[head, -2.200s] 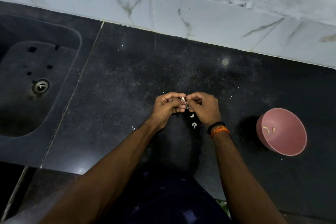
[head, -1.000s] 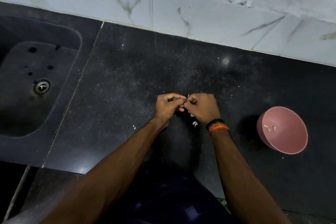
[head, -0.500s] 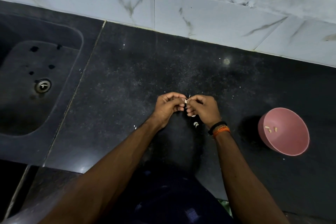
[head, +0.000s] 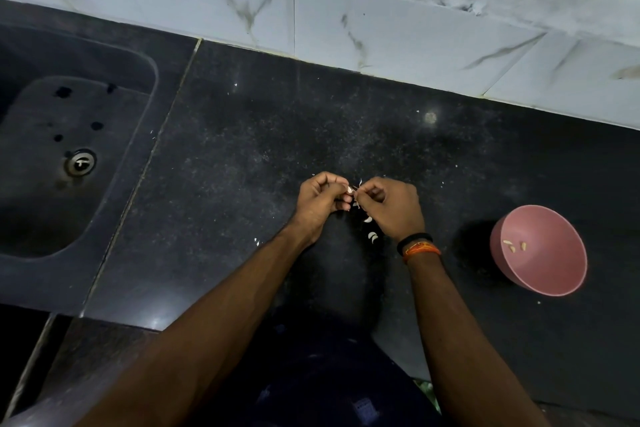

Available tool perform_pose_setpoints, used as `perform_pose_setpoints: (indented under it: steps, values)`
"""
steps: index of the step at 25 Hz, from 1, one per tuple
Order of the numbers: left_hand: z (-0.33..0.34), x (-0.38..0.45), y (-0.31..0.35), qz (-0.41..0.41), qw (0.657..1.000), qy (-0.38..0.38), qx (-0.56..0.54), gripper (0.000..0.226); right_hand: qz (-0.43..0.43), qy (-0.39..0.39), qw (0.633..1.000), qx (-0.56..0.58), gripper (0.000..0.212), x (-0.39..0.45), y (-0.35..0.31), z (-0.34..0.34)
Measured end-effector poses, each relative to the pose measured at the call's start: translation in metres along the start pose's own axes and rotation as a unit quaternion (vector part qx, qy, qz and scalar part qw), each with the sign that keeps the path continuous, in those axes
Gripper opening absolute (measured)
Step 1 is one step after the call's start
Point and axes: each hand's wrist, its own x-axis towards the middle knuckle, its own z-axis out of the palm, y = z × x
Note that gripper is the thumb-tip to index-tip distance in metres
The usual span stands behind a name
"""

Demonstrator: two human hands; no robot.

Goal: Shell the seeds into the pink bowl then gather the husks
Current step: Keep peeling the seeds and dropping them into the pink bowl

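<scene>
Little had shifted since the earlier frames: both hands stayed together at frame centre above the counter [head: 242,156], and the bowl [head: 554,274] kept its place at right.

Left hand [head: 320,203]: fingers curled, thumb and forefinger pinching a pale seed [head: 350,189] at the point where the two hands met.

Right hand [head: 393,206]: fingers curled, fingertips pinched on the same seed from the other side; a thin sliver of husk stood up just above the pinch. Black and orange bands [head: 419,246] sat on this wrist.

Husks [head: 372,236]: a few white curved pieces lay on the counter directly below the hands, near the right wrist. Small white flecks were scattered over the dark surface around them.

Bowl: pink, upright on the counter at centre right, well apart from the hands. Three shelled kernels [head: 516,245] lay inside on its far wall.

Sink [head: 41,211]: dark basin at left of frame, with a metal drain [head: 80,162] and several dark spots on its floor.

Wall [head: 381,28]: white marbled tiles along the top of the frame, meeting the counter's back edge.
</scene>
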Motion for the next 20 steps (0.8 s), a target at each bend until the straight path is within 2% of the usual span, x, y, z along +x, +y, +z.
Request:
perform_pose_setpoints:
  steps: [2, 4, 6, 10, 20]
  values:
    - [0.0002, -0.0002, -0.0004, 0.005, 1.0, 0.008, 0.006, 0.011, -0.011, 0.011, 0.997, -0.071, 0.014, 0.002, -0.0023, -0.0008]
    - [0.0014, -0.0008, 0.0003, 0.012, 1.0, 0.018, 0.004, 0.012, -0.019, 0.017, 0.995, -0.097, 0.01, 0.0021, -0.0049, -0.0013]
    - [0.0027, -0.0016, 0.0016, 0.02, 0.999, 0.03, -0.001, 0.011, -0.028, 0.022, 0.996, -0.079, 0.003, 0.0013, -0.0051, -0.0013]
    - [0.0029, -0.0034, 0.0036, 0.025, 0.999, 0.034, -0.026, 0.009, -0.038, 0.019, 0.998, -0.044, 0.006, -0.0001, -0.0022, 0.0023]
    - [0.0091, -0.0052, 0.0055, 0.023, 0.998, 0.06, -0.029, 0.01, -0.055, 0.035, 0.997, -0.048, 0.009, -0.0004, -0.0046, 0.0046]
